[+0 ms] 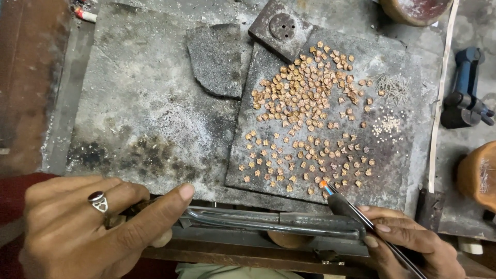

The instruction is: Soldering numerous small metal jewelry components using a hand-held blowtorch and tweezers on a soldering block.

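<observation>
Left hand fingers closed around a metal torch pipe; right hand fingers pinch tweezers, tip touching copper pieces.

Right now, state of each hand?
Left hand: closed around a metal blowpipe torch.
Right hand: closed on tweezers, tips at a glowing small copper-coloured piece.

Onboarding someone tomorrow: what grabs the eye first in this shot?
The heap of small copper-coloured pieces on the grey slab, thinning into loose rows nearer the person. Next, the glowing orange spot at the tip of the thin tool in the right hand, touching a piece at the slab's near edge. At bottom left, the left hand, wearing a dark-stone ring, grips a metal tube.
</observation>
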